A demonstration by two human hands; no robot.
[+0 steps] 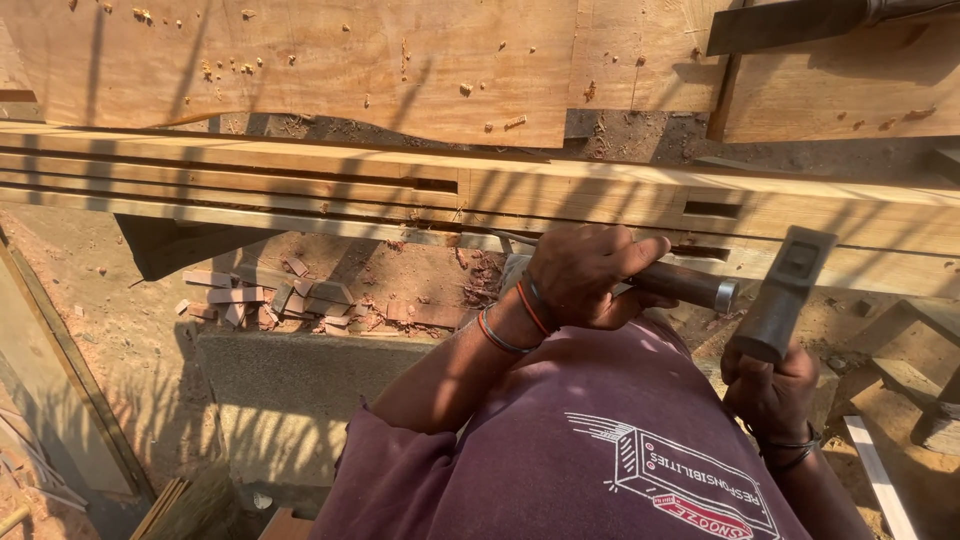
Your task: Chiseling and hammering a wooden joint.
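Chisel [690,285] gripped by our left hand [590,275] fingers; our right hand [770,390] fingers wrap the hammer [785,295], poised behind it to strike.

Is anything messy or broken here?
Nothing looks broken. Wood chips and small offcut blocks lie scattered on the ground below the long beam. The left hand grips a chisel; the right hand holds a hammer.
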